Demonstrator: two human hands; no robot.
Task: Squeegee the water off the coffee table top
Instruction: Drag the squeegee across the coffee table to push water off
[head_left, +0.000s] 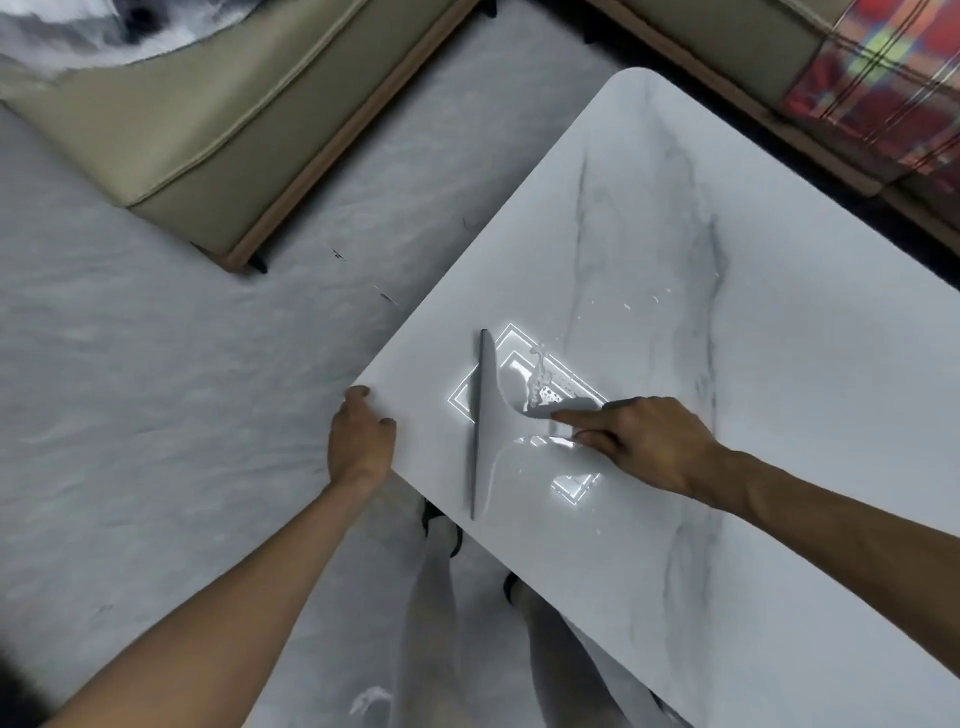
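A white marble coffee table top (727, 218) fills the right half of the head view. A grey squeegee (485, 426) lies with its long blade on the top, close to the table's left edge. My right hand (644, 441) grips the squeegee's handle, index finger stretched along it. Water (540, 384) glistens on the top just right of the blade, under a bright ceiling-light reflection, and small droplets (649, 301) lie farther off. My left hand (358, 441) holds the table's left edge, fingers curled over the rim.
A beige sofa (208, 130) stands on the pale floor (130, 389) at upper left. Another seat with a red plaid cloth (878, 78) runs along the table's far side. My legs (441, 597) stand at the table's near edge.
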